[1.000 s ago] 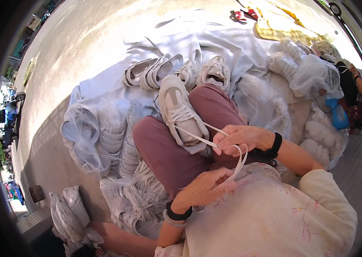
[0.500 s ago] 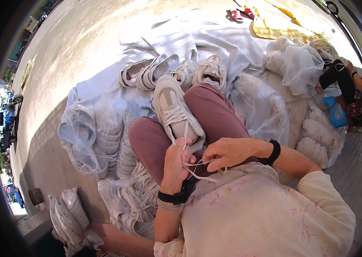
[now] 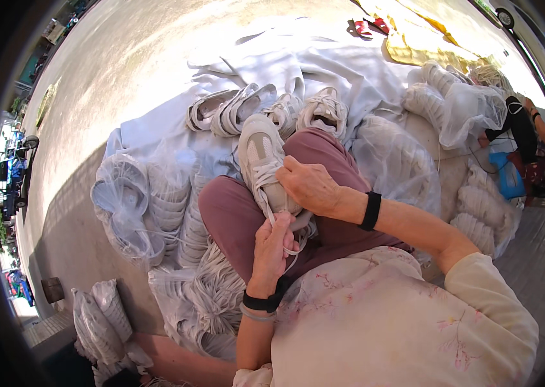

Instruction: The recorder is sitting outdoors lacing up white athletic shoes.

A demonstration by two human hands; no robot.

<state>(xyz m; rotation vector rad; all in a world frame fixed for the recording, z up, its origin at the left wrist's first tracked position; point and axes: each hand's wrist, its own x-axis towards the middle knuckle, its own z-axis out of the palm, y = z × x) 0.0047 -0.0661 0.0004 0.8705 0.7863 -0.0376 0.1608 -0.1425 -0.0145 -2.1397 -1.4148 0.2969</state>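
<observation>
A pale sneaker (image 3: 261, 151) rests between my knees with its toe pointing away from me. Below its collar my left hand (image 3: 271, 248) is closed on the loose ends of a white shoelace (image 3: 293, 250). My right hand (image 3: 311, 186) lies against the right side of the sneaker by the upper lacing, its fingers bent in; whatever they pinch there is hidden. Past my knees, several more pale shoes (image 3: 243, 106) stand on a light cloth (image 3: 169, 116), among them a laced sneaker (image 3: 324, 111).
Clear plastic bags of shoe uppers lie to the left (image 3: 121, 193) and right (image 3: 398, 161). A bundle of white laces (image 3: 214, 297) sits by my left hip. Far right, another person's arm (image 3: 543, 129) shows near a blue bag (image 3: 507, 174). Red sandals (image 3: 364, 28) lie near a yellow sheet (image 3: 414, 42).
My right hand has left the lace ends near my left hand and moved up and away to the sneaker's lacing. My left hand keeps hold of the lace.
</observation>
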